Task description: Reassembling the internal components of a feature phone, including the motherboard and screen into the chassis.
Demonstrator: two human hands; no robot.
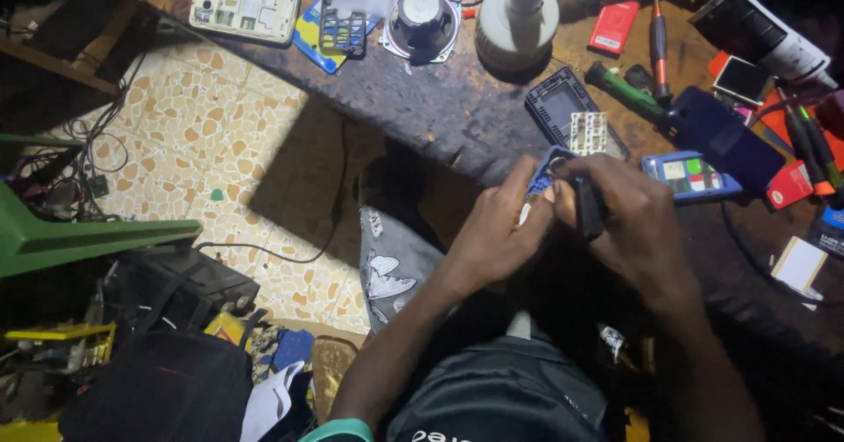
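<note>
Both hands pinch a small blue phone [543, 177] near the desk edge [440, 134]: left hand [494, 231], right hand [626, 218]. Fingers hide most of it.

Both forearms reach forward, left hand [497, 231] and right hand [629, 213] meeting, fingers [563, 198] curled together.

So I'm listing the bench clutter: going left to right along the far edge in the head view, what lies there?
White opened phone → small loudspeaker → white lamp base → red flat battery → red-handled screwdriver → small blank screen.
</note>
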